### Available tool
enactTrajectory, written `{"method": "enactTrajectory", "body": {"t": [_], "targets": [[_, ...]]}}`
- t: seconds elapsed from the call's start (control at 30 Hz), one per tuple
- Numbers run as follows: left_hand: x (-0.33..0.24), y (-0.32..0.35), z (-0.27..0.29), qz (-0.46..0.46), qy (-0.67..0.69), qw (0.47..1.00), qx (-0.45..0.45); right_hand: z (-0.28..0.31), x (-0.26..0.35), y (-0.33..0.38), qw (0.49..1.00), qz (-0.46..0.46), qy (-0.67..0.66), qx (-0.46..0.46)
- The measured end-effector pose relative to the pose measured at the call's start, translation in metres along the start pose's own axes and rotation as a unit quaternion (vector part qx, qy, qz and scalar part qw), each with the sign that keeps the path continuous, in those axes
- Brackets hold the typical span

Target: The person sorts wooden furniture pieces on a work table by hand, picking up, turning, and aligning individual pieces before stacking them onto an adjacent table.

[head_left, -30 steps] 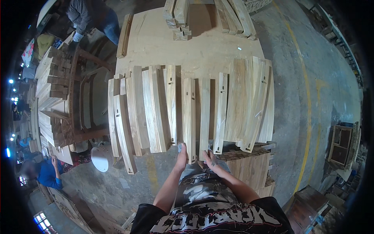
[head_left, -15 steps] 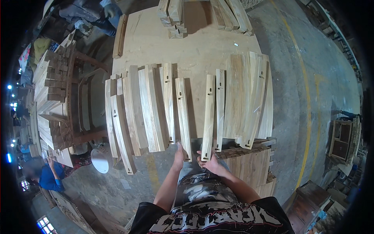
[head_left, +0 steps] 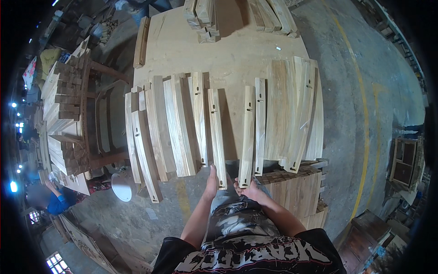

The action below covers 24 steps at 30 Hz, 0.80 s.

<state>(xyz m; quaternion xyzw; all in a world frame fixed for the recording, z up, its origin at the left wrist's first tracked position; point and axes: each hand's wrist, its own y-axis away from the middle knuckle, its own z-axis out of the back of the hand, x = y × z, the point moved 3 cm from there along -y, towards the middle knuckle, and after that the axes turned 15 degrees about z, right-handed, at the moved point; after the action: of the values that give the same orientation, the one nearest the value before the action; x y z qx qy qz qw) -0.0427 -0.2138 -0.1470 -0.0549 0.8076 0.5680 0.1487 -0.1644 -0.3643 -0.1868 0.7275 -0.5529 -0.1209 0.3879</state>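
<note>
Two square wooden bars with dark slots near their ends lie side by side with a gap between them, their near ends jutting past the table edge toward me. My left hand [head_left: 211, 183] is closed round the near end of the left wooden bar [head_left: 218, 137], thumb along its side and most fingers hidden beneath. My right hand [head_left: 254, 191] grips the near end of the right wooden bar [head_left: 247, 137], its fingertips showing at the bar's left side. Just right of that, another slotted bar [head_left: 260, 128] lies untouched.
Several more bars [head_left: 179, 128] lie to the left and a row of boards [head_left: 276, 112] to the right on the table [head_left: 237, 57]. Stacked timber [head_left: 292, 189] stands under the right edge. A white bucket [head_left: 122, 187] is on the floor; a person in blue [head_left: 59, 201] is far left.
My view has shifted slightly, while both hands keep their hold on the bars. At the upper left, the other person has moved mostly out of view.
</note>
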Motion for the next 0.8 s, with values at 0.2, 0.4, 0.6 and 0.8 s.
{"method": "enactTrajectory", "body": {"t": [0.2, 0.4, 0.6, 0.8], "targets": [[-0.016, 0.035, -0.030, 0.003, 0.044, 0.998, 0.035, -0.005, -0.008, 0.016, 0.994, -0.059, -0.071, 0.056], [-0.009, 0.036, -0.006, -0.053, -0.215, 0.937, -0.271, 0.024, -0.015, 0.001, 0.998, -0.021, -0.024, 0.046], [-0.013, 0.046, -0.020, -0.123, -0.277, 0.892, -0.336, 0.047, -0.017, -0.006, 1.000, -0.005, 0.000, 0.005], [-0.026, 0.044, -0.015, -0.074, 0.001, 0.989, -0.131, 0.054, -0.006, -0.009, 0.992, -0.045, 0.107, -0.047]]}}
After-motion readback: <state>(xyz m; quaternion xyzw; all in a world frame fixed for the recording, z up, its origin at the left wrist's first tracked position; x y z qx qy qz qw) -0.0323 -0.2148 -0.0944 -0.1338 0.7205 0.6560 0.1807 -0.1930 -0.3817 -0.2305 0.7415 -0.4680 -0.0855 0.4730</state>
